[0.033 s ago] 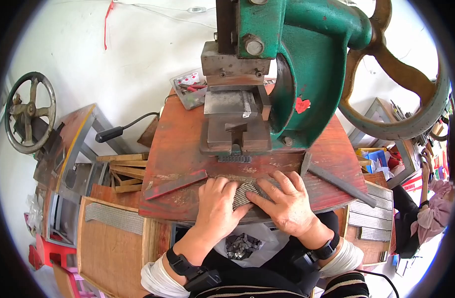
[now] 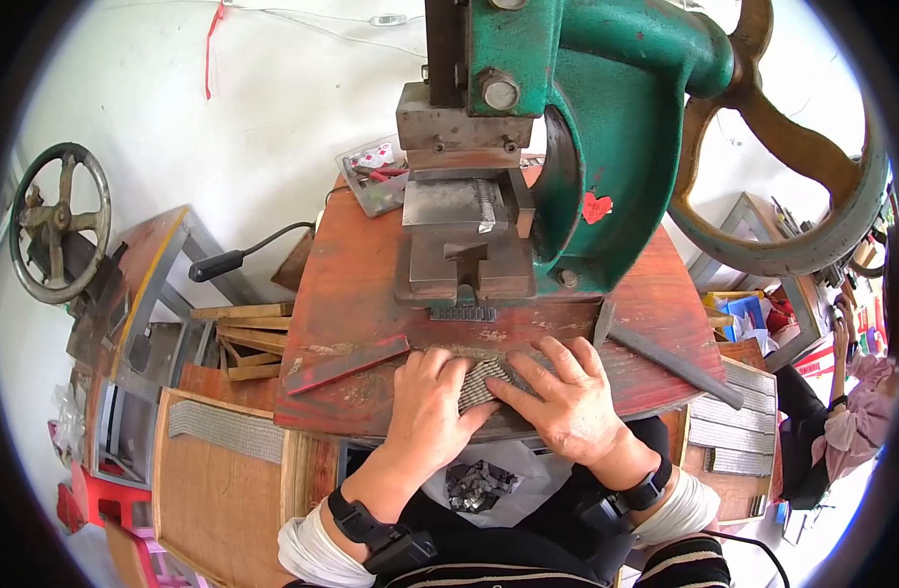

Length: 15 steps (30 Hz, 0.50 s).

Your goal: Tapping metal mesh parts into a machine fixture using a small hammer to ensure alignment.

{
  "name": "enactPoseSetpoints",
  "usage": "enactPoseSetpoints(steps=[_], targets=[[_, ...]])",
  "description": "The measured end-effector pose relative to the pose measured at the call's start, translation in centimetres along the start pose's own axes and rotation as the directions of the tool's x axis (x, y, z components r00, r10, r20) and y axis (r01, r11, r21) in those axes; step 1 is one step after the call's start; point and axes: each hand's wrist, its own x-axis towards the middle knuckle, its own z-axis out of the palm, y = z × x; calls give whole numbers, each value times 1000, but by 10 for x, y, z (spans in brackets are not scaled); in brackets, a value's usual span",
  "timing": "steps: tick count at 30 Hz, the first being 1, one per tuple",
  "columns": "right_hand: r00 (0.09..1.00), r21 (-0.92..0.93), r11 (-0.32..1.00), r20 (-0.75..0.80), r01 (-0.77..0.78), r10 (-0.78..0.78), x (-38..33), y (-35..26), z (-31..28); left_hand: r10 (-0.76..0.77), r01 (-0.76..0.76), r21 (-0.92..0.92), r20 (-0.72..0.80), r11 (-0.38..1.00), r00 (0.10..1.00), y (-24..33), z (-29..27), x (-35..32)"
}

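1. Left hand [image 2: 430, 392] lies back up, fingers curled, thumb pointing right; its grip clasps the ribbed piece [image 2: 481, 380] from the left;
2. Right hand [image 2: 567, 407] mirrors it, fingers bent and slightly spread; its grip clasps the right side;
3. Ribbed piece sits between them near the tabletop's [image 2: 347, 265] front edge, before the press [image 2: 621, 147].

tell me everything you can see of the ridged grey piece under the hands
The ridged grey piece looks like metal, with fine, close-set parallel ridges on the part that shows. It is at the near side of the worn red-brown tabletop, with the left hand and right hand both touching it. They hide much of it, so its full outline cannot be told.
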Motion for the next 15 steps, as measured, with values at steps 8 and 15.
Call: enactPoseSetpoints(steps=[8,15], targets=[[993,28,995,-63,-99,101,-6,0,6,75,-75,-34,-7,997,997,-3,1,4],[914,349,906,-235,-239,332,-8,5,17,85,-80,193,-18,978,996,4,11,11]])
